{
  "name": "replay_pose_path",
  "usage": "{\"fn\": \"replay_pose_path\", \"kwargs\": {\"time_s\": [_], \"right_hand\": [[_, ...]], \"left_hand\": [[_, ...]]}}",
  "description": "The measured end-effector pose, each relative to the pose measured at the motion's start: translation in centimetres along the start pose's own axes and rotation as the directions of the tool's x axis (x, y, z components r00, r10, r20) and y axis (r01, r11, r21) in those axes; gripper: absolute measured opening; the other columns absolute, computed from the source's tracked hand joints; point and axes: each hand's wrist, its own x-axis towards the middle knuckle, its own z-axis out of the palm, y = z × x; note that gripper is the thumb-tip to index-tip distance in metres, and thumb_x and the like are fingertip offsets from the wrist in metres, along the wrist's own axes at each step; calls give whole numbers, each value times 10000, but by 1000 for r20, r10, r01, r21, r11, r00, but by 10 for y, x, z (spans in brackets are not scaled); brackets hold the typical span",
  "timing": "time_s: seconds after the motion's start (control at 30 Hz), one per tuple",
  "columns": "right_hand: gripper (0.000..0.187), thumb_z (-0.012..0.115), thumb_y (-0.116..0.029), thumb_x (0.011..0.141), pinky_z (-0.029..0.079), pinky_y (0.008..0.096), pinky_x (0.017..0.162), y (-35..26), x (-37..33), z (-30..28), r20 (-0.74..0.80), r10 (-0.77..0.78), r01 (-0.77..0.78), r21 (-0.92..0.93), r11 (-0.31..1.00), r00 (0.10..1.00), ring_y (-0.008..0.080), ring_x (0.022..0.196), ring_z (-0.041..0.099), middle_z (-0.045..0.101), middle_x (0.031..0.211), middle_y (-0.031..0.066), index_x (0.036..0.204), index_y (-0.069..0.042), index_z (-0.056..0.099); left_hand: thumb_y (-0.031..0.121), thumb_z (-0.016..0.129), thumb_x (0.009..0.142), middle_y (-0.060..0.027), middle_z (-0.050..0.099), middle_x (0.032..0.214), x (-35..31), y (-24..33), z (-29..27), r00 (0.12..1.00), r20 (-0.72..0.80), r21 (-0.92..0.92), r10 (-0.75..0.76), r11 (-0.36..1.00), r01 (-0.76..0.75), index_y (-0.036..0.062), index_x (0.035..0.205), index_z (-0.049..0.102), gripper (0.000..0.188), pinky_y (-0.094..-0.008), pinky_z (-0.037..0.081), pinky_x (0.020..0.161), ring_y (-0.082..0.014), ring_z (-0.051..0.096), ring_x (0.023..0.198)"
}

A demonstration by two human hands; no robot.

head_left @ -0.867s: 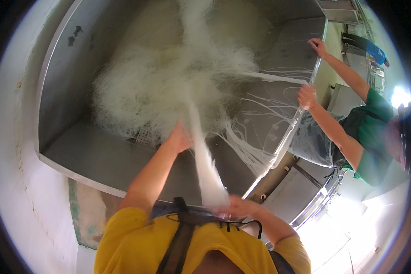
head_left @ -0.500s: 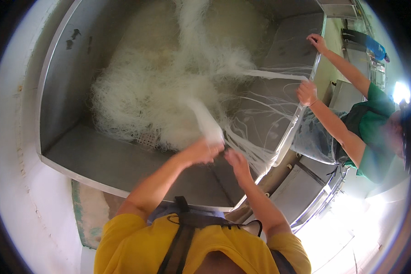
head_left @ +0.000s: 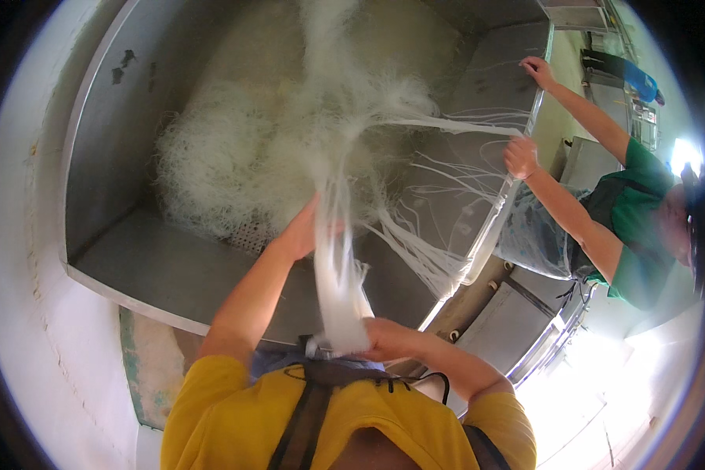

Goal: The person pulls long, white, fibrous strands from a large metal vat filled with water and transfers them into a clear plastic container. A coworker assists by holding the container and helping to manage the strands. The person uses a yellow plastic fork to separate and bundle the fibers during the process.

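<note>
Left forearm (head_left: pixel 252 296) slanted forward and inward; left hand (head_left: pixel 298 235) reached well ahead of the body, fingers pointing away, blurred, grip unclear. Right elbow (head_left: pixel 497 384) bent sharply, right forearm (head_left: pixel 450 359) angled in across the waist; right hand (head_left: pixel 385 338) curled closed near the belly, fingers partly hidden

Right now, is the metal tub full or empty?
Partly filled: a loose heap of white strands lies inside, but part of the tub shows bare.

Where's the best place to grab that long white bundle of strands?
Probably its near end, coming from the right, by the right hand: there the white bundle looks gathered together, while its far end blends into the tangled pile.
</note>
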Motion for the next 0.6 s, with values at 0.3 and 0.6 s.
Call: {"fn": "replay_pose_path", "kwargs": {"time_s": [0.3, 0.6], "right_hand": [[413, 560, -271, 785, 405, 368, 840, 117, -16, 3, -672, 529, -255, 469, 846, 518, 259, 1021, 493, 514, 1105, 131, 1103, -23, 469], [370, 476, -307, 847, 306, 196, 402, 89, 50, -64, -306, 419, 114, 898, 424, 855, 62, 471, 382, 422, 605, -20, 1068, -10, 466]], "left_hand": [[358, 515, 823, -91, 536, 851, -21, -39, 53, 983, -30, 720, 182, 686, -105, 48, 960, 487, 340, -353, 463, 605, -224, 548, 763], [214, 537, 785, -182, 544, 909, -75, -110, 25, 895, 442, 881, -60, -156, -446, 68, 1013, 504, 273, -399, 414, 753, -327, 525, 864]]}}
